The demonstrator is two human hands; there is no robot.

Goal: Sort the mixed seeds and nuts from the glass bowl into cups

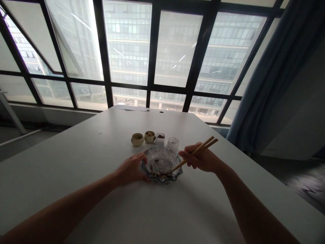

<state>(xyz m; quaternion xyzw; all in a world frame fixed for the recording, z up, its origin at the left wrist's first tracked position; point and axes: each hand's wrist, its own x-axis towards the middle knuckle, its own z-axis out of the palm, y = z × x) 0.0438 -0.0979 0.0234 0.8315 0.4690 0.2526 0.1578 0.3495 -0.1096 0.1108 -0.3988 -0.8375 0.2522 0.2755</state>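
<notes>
A scalloped clear glass bowl (162, 154) stands on the table, with small dark and brownish pieces (164, 175) gathered at its near side and a few loose ones further in. My left hand (133, 168) grips the bowl's left rim, thumb low and fingers over the edge. In my right hand (200, 157) is a pair of wooden chopsticks (195, 152), slanting down to the left. Their tips are inside the bowl, at the pieces; whether they pinch one is too small to tell.
Behind the bowl stand two small greenish-yellow pots (137, 139) and two white cups (173, 143); most hold small pieces. Paper (130, 107) lies at the far end of the white table (114, 213). Windows are beyond, and a blue curtain (266, 78) hangs at right.
</notes>
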